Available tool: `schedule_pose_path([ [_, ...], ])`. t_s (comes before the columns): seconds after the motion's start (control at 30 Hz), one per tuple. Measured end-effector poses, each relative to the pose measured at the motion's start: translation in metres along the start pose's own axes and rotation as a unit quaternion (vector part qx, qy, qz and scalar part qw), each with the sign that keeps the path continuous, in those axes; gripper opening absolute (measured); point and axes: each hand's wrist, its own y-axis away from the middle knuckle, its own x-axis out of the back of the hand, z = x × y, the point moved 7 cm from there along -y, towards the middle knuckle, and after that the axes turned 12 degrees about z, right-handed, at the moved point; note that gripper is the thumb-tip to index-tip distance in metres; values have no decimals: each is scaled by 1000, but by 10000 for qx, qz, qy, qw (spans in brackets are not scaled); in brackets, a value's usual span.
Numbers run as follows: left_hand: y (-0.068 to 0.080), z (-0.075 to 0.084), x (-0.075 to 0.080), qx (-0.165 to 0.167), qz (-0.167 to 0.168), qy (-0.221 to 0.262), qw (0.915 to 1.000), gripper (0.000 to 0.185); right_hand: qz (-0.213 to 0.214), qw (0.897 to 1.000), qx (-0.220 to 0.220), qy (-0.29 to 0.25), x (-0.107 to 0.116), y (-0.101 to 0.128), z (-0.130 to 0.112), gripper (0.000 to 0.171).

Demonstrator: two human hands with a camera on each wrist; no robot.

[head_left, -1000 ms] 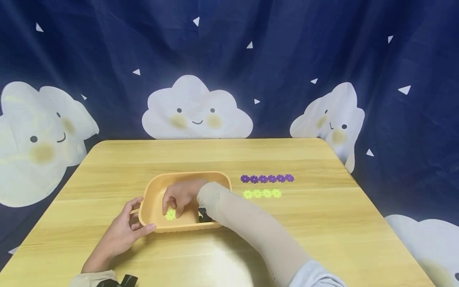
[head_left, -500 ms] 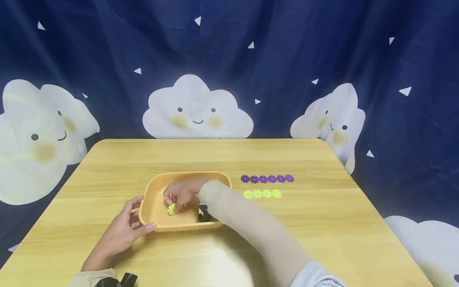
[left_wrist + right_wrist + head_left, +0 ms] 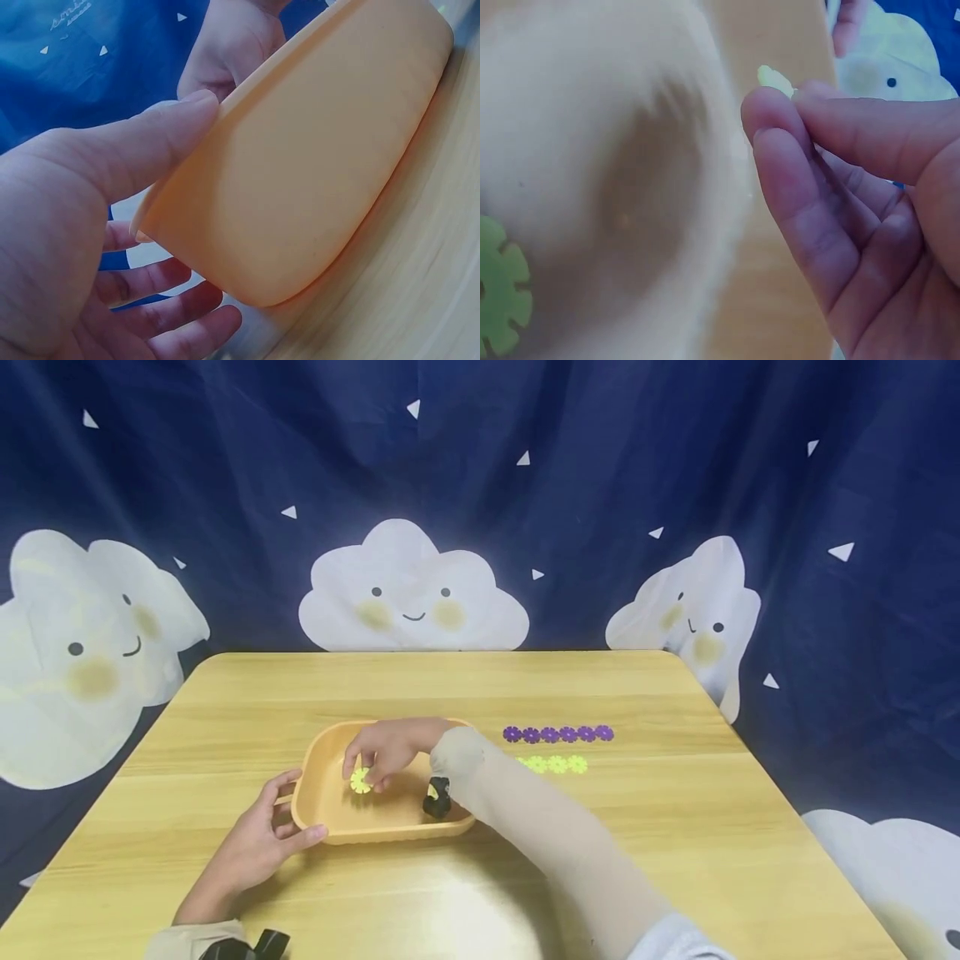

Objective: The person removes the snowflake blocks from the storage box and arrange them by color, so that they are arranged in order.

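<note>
- One yellow-green flower disc (image 3: 361,781), flat notched plastic, pinched in right hand (image 3: 384,753) fingertips, just above orange tub (image 3: 315,793) floor.
- Left hand (image 3: 258,843) curled on tub's smooth rounded near-left corner, thumb against wall.
- Purple row (image 3: 558,733) and yellow-green row (image 3: 557,764) well right on wooden tabletop (image 3: 675,827), nearer right arm.

A small yellow-green flower-shaped disc (image 3: 361,781), flat with notched petals, is held on edge just above the floor of the orange tray (image 3: 311,777). The tray, a shallow rounded rectangle, is set flat on the wooden table (image 3: 675,827). Another like disc (image 3: 502,289) is seen lying flat in the tray in the right wrist view.
</note>
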Motion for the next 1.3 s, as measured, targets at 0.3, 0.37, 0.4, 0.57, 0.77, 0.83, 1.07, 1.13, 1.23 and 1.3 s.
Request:
schedule_pose_path([
  [0.3,0,0,1,37,-22,-93,9999,95,245,9995,190,-13,20,21,5,36],
  [0.37,0,0,3,13,-11,-141,9999,95,293,9993,170,-125,24,26,6,37],
  [0.4,0,1,3,0,-14,-147,9999,95,329,9992,143,-196,27,30,7,37],
  [0.57,-1,1,3,-80,-54,-56,9999,95,581,9974,266,-330,39,47,14,40],
  [0.77,-1,-2,2,-44,-54,-8,10000,97,1000,9928,232,-611,49,71,31,43],
  [0.83,1,-3,2,-29,-61,-68,10000,97,1137,9905,107,-771,51,79,37,42],
  [1.07,5,-4,2,-44,-114,-232,9997,96,1546,9844,-4,-842,58,103,57,43],
  [1.13,3,-3,2,-91,-82,-229,9997,96,1697,9823,-42,-797,63,110,62,43],
  [1.23,1,-2,2,-130,-53,-226,9996,97,1838,9798,-88,-789,69,120,70,43],
  [1.3,0,-1,3,-133,-40,-255,9996,97,1912,9778,-178,-836,71,126,76,43],
])
